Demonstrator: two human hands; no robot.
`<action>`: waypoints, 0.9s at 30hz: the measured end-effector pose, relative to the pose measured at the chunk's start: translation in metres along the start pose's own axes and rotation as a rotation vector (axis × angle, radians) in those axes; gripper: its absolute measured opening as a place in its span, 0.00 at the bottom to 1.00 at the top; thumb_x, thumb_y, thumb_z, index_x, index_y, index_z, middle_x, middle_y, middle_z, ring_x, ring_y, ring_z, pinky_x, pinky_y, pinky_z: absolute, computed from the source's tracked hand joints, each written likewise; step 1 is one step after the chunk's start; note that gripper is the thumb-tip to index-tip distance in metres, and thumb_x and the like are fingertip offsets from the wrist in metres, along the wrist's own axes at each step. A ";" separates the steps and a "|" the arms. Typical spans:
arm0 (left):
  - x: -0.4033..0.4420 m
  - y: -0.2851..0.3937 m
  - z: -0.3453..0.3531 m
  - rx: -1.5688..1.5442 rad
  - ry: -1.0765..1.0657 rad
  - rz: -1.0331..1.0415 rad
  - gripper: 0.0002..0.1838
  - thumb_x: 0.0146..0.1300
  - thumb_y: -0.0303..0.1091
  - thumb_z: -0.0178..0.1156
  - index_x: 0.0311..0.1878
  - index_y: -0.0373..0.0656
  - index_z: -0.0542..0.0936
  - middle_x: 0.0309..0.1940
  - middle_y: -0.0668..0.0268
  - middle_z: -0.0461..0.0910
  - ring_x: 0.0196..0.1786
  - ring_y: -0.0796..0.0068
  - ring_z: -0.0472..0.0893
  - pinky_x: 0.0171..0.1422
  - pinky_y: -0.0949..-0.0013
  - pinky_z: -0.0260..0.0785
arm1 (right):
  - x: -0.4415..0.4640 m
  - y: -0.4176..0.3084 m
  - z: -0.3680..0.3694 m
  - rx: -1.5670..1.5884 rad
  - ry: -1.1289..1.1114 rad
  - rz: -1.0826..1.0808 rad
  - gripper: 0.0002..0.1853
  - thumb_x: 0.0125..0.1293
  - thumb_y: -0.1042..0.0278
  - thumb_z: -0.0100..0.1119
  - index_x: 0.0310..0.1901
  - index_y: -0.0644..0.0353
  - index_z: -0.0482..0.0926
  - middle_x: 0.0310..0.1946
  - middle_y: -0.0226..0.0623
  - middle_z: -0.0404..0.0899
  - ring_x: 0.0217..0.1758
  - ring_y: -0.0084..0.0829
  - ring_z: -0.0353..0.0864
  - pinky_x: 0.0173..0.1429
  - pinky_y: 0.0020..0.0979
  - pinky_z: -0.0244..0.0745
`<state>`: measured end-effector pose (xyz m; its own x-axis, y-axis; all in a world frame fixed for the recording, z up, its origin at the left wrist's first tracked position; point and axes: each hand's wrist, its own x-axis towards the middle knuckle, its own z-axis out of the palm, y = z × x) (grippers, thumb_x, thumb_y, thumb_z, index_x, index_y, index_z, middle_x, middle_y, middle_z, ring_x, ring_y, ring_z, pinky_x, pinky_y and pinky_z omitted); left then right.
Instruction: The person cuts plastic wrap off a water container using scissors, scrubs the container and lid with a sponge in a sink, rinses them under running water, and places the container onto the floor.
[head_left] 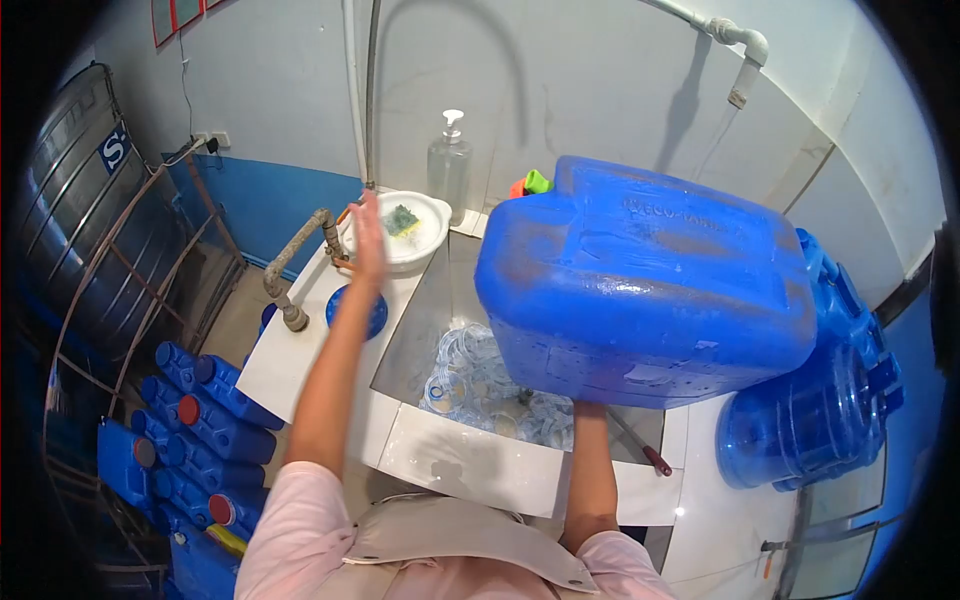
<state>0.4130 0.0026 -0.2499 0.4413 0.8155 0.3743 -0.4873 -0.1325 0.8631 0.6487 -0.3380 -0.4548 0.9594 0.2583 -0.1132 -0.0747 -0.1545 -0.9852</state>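
Note:
A large blue plastic jerrycan (650, 290) is tilted over the sink (410, 345), its broad face toward me. My right forearm runs up beneath it; the hand itself is hidden behind the jerrycan, which it appears to hold up. My left hand (368, 240) is raised at the sink's left side, fingers stretched out and seen edge-on, with nothing in it. Close beside it is a white bowl (432, 255) with suds and a green-and-yellow scouring sponge (404, 222). Many clear and whitish plastic pieces (475, 375) lie in the sink.
A pump bottle (450, 170) stands behind the sink. A pipe tap (300, 250) and a blue round lid (357, 311) are on the left ledge. Several blue jugs (205, 420) stand on the floor at left; a translucent water jug (800, 420) stands at right. A white pipe (745, 75) hangs above.

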 end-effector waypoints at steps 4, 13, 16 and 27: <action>-0.067 -0.046 0.079 -0.003 -0.027 -0.023 0.34 0.67 0.55 0.31 0.68 0.41 0.46 0.68 0.56 0.46 0.71 0.65 0.45 0.72 0.63 0.32 | -0.018 0.019 0.012 0.015 0.088 -0.036 0.22 0.62 0.62 0.55 0.54 0.67 0.73 0.57 0.54 0.69 0.60 0.41 0.71 0.61 0.40 0.64; -0.059 -0.024 -0.083 1.492 -0.364 -0.109 0.43 0.50 0.59 0.61 0.62 0.38 0.66 0.64 0.48 0.60 0.67 0.50 0.59 0.68 0.51 0.52 | -0.031 -0.015 -0.106 0.020 0.250 -0.166 0.22 0.62 0.62 0.56 0.54 0.67 0.73 0.58 0.55 0.68 0.60 0.41 0.71 0.62 0.40 0.64; -0.062 -0.019 -0.097 1.660 -0.319 -0.216 0.52 0.41 0.67 0.63 0.65 0.41 0.63 0.66 0.46 0.56 0.69 0.43 0.53 0.68 0.42 0.48 | -0.036 -0.036 -0.133 -0.017 0.277 -0.235 0.22 0.62 0.62 0.56 0.54 0.67 0.73 0.58 0.55 0.68 0.61 0.41 0.70 0.62 0.40 0.63; -0.051 -0.021 -0.099 1.690 -0.468 -0.575 0.60 0.35 0.69 0.65 0.71 0.57 0.51 0.69 0.48 0.50 0.68 0.39 0.53 0.65 0.36 0.50 | -0.073 -0.115 -0.069 -0.614 0.468 -0.634 0.22 0.61 0.63 0.57 0.55 0.63 0.73 0.62 0.57 0.62 0.64 0.44 0.66 0.65 0.43 0.59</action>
<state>0.3265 0.0199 -0.3206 0.5511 0.7941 -0.2564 0.8345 -0.5240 0.1706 0.6061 -0.4053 -0.3240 0.7938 0.0822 0.6026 0.5146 -0.6188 -0.5935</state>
